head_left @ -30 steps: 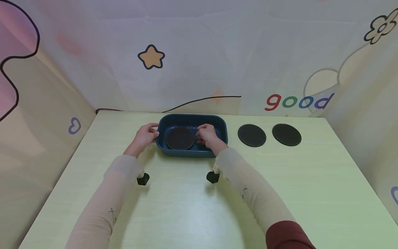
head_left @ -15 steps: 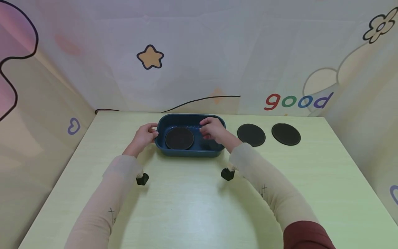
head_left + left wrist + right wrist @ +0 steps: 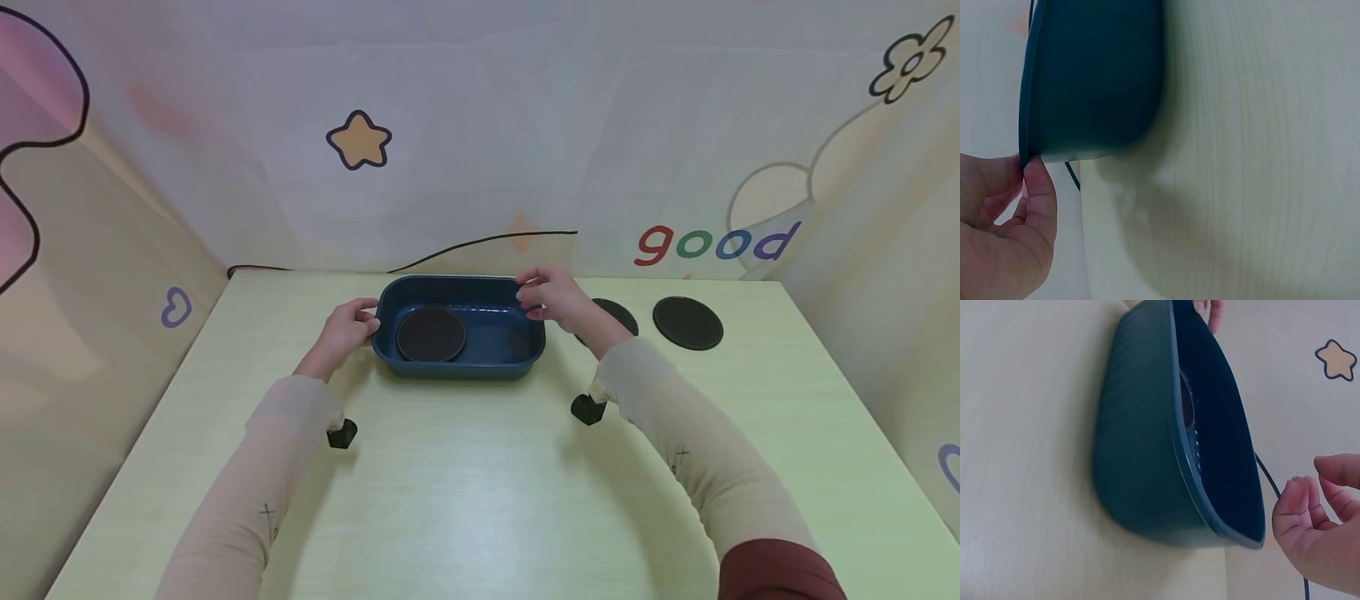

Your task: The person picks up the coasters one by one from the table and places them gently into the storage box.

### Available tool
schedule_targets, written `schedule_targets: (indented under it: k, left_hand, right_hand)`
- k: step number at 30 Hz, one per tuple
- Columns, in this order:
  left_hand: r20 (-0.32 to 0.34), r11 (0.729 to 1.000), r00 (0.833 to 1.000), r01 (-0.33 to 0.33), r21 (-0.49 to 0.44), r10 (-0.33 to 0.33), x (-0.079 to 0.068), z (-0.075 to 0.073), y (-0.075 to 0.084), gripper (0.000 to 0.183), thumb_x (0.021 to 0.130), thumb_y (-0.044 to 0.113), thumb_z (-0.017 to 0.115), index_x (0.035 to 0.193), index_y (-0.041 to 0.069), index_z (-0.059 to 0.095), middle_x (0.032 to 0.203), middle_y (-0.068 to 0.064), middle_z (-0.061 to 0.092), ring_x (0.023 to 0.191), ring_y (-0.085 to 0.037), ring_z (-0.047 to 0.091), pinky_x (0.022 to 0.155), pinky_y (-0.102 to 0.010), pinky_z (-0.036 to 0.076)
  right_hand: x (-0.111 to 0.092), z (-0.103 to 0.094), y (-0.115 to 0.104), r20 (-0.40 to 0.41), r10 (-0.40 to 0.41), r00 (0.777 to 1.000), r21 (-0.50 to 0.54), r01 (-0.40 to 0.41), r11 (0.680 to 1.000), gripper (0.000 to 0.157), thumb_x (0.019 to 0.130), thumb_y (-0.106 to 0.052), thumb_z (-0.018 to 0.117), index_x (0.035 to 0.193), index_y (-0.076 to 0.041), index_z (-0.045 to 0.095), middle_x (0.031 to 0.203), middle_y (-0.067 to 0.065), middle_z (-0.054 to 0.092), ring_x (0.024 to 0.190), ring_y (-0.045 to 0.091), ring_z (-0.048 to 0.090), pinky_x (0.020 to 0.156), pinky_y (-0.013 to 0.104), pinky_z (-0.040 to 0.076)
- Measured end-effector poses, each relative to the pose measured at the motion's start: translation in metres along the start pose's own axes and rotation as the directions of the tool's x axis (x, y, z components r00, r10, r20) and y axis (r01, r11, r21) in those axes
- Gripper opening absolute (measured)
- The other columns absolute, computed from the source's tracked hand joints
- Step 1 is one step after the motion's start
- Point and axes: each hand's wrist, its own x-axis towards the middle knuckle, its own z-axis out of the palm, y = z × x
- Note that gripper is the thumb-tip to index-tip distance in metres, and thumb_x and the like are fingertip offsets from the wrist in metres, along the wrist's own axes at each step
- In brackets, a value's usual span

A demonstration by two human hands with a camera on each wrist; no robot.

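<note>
A dark blue oblong plastic basket (image 3: 459,372) stands at the back of the table. Inside its left half lies a flat black round coaster (image 3: 431,335). My left hand (image 3: 341,335) pinches the rim at the left end, thumb on one side and fingers on the other, as the left wrist view shows. Just off the basket's right end is my right hand (image 3: 561,302), loosely curled and holding nothing; a gap separates it from the rim in the right wrist view. Behind the right wrist a second black coaster (image 3: 618,312) is partly hidden.
A third black coaster (image 3: 687,323) lies flat farther right on the pale wood table (image 3: 465,483). Directly behind the table's back edge hangs a printed cloth backdrop (image 3: 450,167). Similar cloth encloses the left and right sides.
My right hand has moved from inside the basket, beside the coaster, out to the right past the rim. The left hand stays on the left rim, and the basket has not visibly moved.
</note>
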Motion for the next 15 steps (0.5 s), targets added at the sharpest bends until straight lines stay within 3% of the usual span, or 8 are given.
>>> schedule_targets:
  k: [9,15]
  left_hand:
    - [-0.006,1.000,1.000,-0.002,0.005,0.002,0.001,0.000,-0.001,0.042,0.091,0.004,0.043,0.133,0.004,0.037,0.101,-0.012,0.046,0.076,-0.014,0.048,0.069,-0.022,0.049]
    - [-0.010,1.000,1.000,-0.004,0.004,0.004,0.001,0.001,-0.001,0.042,0.091,0.003,0.043,0.132,0.004,0.037,0.101,-0.012,0.047,0.077,-0.015,0.049,0.065,-0.019,0.047]
  right_hand:
    - [-0.004,-0.029,0.006,-0.063,-0.016,0.998,-0.028,0.014,1.000,0.023,0.088,-0.005,0.047,0.111,-0.003,0.045,0.089,0.002,0.047,0.076,0.017,0.048,0.068,0.028,0.046]
    - [-0.002,-0.051,0.019,-0.115,-0.019,0.993,-0.057,0.013,0.998,0.029,0.089,-0.008,0.046,0.118,-0.002,0.044,0.104,0.009,0.050,0.093,0.023,0.050,0.080,0.031,0.046]
